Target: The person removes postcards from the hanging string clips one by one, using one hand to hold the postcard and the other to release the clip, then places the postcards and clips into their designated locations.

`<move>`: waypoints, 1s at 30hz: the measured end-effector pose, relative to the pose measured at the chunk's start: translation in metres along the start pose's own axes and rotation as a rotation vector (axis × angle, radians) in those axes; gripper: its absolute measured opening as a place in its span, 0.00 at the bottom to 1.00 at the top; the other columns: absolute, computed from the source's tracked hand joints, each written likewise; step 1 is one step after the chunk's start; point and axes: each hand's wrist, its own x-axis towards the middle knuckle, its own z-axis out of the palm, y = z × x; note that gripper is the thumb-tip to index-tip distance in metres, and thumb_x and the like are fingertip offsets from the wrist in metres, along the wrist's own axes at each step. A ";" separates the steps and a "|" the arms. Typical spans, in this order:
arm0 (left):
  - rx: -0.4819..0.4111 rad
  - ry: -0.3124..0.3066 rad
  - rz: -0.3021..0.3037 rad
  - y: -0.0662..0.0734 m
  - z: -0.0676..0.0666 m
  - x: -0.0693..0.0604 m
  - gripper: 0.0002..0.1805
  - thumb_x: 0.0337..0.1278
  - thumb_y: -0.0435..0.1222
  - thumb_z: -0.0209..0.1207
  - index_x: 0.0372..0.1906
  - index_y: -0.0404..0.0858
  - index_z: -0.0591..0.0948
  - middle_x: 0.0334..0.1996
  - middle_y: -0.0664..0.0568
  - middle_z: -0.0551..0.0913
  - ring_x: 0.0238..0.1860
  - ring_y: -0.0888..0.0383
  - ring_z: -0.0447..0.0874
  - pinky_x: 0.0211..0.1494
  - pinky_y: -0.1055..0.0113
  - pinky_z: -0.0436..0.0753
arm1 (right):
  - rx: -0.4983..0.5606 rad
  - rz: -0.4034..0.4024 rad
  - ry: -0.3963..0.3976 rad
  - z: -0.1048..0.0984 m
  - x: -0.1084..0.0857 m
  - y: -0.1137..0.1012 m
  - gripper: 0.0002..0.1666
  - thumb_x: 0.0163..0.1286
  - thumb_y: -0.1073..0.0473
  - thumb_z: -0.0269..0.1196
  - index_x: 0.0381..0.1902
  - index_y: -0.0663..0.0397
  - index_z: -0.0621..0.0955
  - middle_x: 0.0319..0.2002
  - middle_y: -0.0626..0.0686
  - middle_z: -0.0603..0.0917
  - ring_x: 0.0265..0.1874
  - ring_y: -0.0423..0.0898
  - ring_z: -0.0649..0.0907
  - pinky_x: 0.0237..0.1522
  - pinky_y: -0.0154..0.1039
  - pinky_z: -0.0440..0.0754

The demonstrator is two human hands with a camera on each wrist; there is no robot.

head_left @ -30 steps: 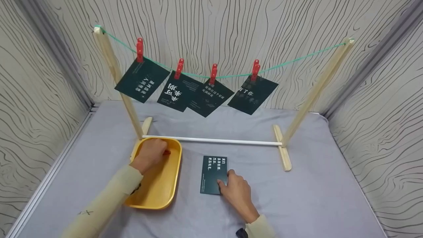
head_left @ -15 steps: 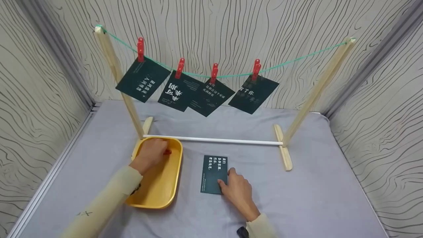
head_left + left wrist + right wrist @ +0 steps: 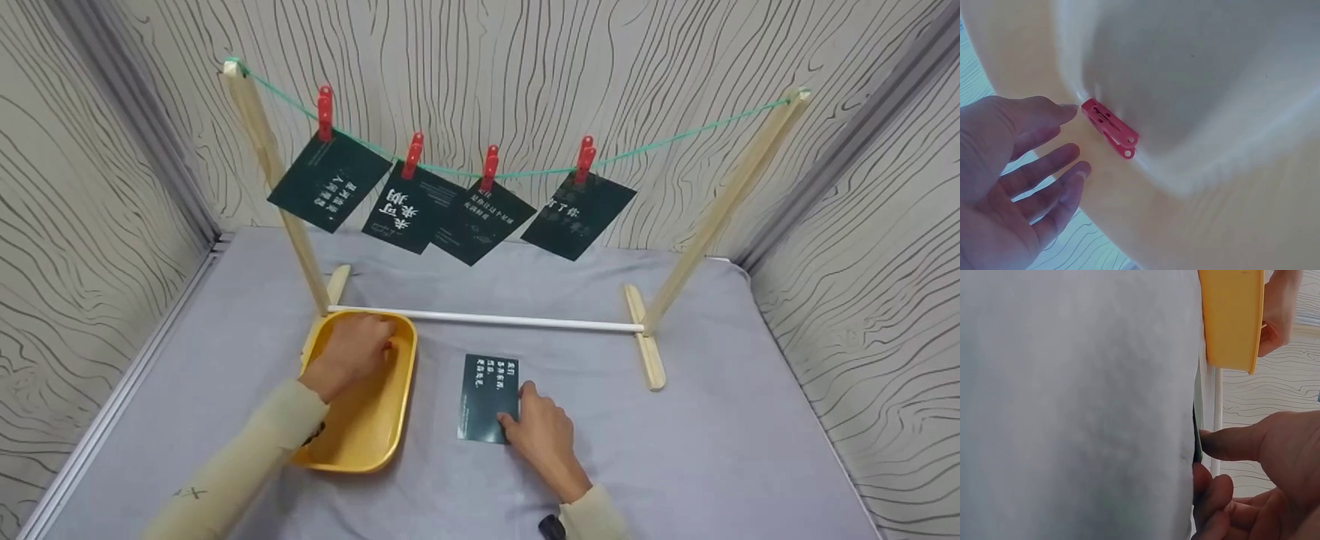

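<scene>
My left hand (image 3: 351,351) reaches into the yellow tray (image 3: 358,442) at the left. In the left wrist view its fingers are loosely bent and apart, and the thumb tip is right by one end of a red clothespin (image 3: 1109,127) lying on the tray's bottom near its wall. Whether they touch is hard to tell. A dark green postcard (image 3: 484,394) with white writing lies on the grey cloth. My right hand (image 3: 541,435) pinches its right edge, the thumb on the face and the fingers at the edge, as the right wrist view also shows.
Behind stands a wooden frame (image 3: 716,217) with a white crossbar (image 3: 487,320) low down. A sagging green string (image 3: 682,139) joins its post tops. Several dark postcards (image 3: 330,180) hang from it by red clothespins (image 3: 325,112). Patterned panels (image 3: 525,60) enclose the table.
My left hand has shifted slightly to the right inside the tray. The right hand and the postcard stay about where they were; the whole view has drifted a little.
</scene>
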 end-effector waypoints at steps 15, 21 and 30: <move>-0.001 -0.033 -0.051 0.002 -0.006 0.002 0.14 0.65 0.33 0.68 0.53 0.36 0.86 0.42 0.42 0.88 0.38 0.49 0.78 0.52 0.58 0.88 | -0.029 -0.010 -0.003 -0.002 0.000 -0.002 0.25 0.63 0.50 0.76 0.46 0.64 0.81 0.26 0.58 0.86 0.21 0.48 0.83 0.21 0.45 0.77; -0.084 -0.062 -0.074 0.008 -0.011 0.003 0.17 0.64 0.33 0.69 0.57 0.38 0.87 0.46 0.44 0.89 0.41 0.50 0.79 0.55 0.58 0.88 | -0.022 0.016 0.015 -0.003 0.000 -0.001 0.26 0.65 0.46 0.74 0.46 0.63 0.82 0.24 0.56 0.85 0.19 0.47 0.81 0.20 0.43 0.75; -0.099 -0.047 -0.080 0.020 -0.016 0.007 0.15 0.66 0.36 0.68 0.55 0.41 0.89 0.46 0.47 0.90 0.42 0.51 0.78 0.56 0.58 0.85 | 0.041 0.030 0.026 -0.012 0.007 0.001 0.25 0.67 0.47 0.73 0.49 0.62 0.83 0.30 0.57 0.90 0.20 0.44 0.79 0.22 0.42 0.76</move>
